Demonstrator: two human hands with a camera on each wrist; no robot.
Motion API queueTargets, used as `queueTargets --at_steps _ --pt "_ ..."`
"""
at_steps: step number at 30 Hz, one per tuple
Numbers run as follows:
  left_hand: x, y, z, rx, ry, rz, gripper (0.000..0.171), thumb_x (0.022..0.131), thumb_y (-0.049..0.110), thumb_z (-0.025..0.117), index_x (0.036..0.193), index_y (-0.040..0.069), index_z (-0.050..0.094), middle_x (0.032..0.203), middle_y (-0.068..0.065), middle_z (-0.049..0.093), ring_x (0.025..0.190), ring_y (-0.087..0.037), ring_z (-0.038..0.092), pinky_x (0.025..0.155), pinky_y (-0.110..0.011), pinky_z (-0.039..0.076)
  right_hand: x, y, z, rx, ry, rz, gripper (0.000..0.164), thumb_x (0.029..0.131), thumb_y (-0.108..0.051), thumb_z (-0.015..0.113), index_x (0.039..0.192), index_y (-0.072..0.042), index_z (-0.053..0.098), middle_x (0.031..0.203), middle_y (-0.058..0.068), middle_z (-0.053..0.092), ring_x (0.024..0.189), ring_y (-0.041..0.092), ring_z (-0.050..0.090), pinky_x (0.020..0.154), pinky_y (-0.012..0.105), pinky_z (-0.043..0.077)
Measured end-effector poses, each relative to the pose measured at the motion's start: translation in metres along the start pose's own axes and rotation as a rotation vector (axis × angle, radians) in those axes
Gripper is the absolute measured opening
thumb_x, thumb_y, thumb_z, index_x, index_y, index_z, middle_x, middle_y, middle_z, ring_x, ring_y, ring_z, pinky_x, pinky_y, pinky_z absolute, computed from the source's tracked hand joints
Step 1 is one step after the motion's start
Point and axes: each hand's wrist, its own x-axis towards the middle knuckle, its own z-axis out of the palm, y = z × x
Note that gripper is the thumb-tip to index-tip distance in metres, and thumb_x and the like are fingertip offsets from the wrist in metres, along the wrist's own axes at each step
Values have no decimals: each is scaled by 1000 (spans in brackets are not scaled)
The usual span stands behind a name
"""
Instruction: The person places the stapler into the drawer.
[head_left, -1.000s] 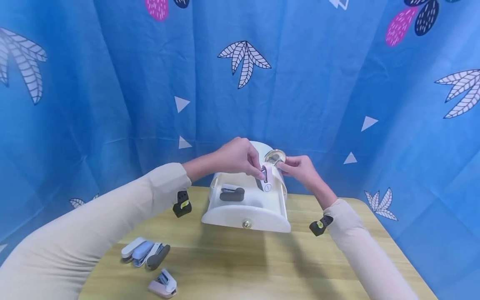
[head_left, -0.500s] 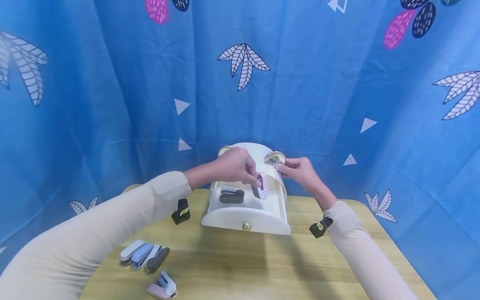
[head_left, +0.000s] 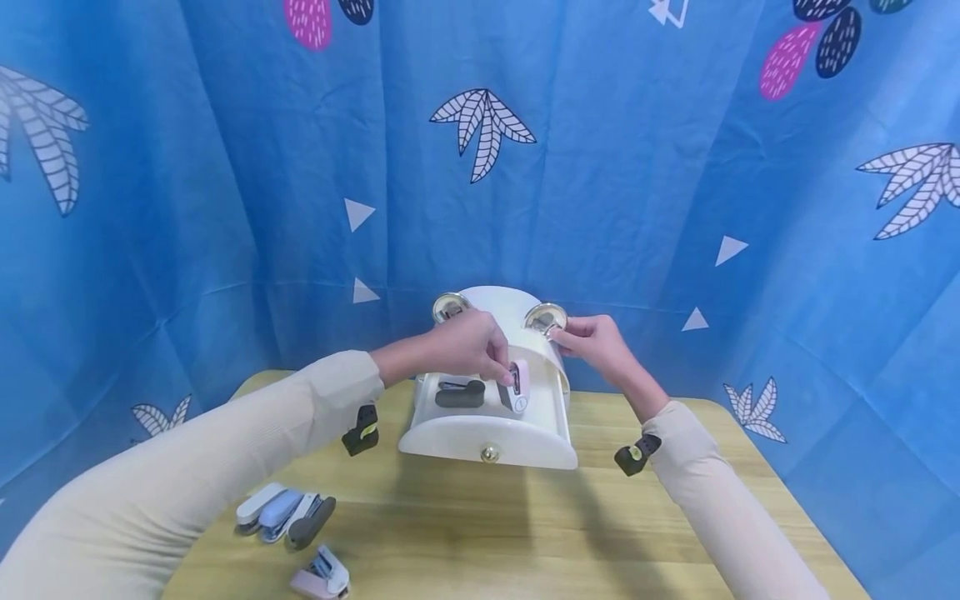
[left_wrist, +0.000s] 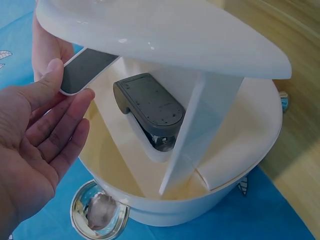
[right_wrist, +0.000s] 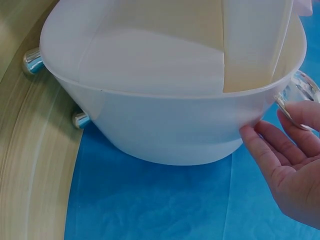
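My left hand (head_left: 468, 343) pinches a small pale pink and grey stapler (head_left: 519, 387) by one end, over the right part of a white pull-out drawer (head_left: 453, 439). Whether the stapler touches the drawer floor, I cannot tell. In the left wrist view its dark flat face (left_wrist: 86, 71) lies between thumb and fingers. A dark grey stapler (head_left: 460, 394) lies inside the drawer, left of the held one. My right hand (head_left: 600, 343) pinches the right round gold ear (head_left: 542, 316) of the rounded white box (head_left: 498, 304), fingertips touching the box wall (right_wrist: 175, 125) in the right wrist view.
Several staplers (head_left: 283, 512) lie side by side at the table's left, and a pink and white stapler (head_left: 322, 575) lies nearer the front. A second gold ear (head_left: 450, 307) is partly behind my left hand. A blue patterned curtain (head_left: 480, 225) hangs behind the wooden table (head_left: 450, 525).
My left hand has moved down and slightly left with the pink and grey stapler, lower into the drawer. The left gold ear has come into sight. My right hand keeps its grip.
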Motion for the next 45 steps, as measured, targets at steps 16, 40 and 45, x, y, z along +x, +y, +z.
queueTargets --at_steps 16,40,45 --pt "2 2 -10 91 -148 -22 13 84 21 84 75 12 81 65 -6 73 59 -6 58 67 -19 46 -1 -2 2 1 -6 26 39 99 -19 68 132 2 65 131 25 66 119 30 68 98 43 57" --pt "3 -1 -4 122 -91 -12 11 90 11 77 80 10 82 66 -1 73 63 -6 63 73 -20 54 -2 -1 1 3 -9 -4 38 98 -18 68 130 2 67 129 25 68 115 27 70 96 44 57" --pt "3 0 -7 117 -94 -8 11 90 12 77 81 9 82 64 -2 72 63 -6 62 74 -21 53 0 0 1 6 -5 -10 39 98 -19 69 131 3 66 128 25 68 112 21 72 96 43 57"
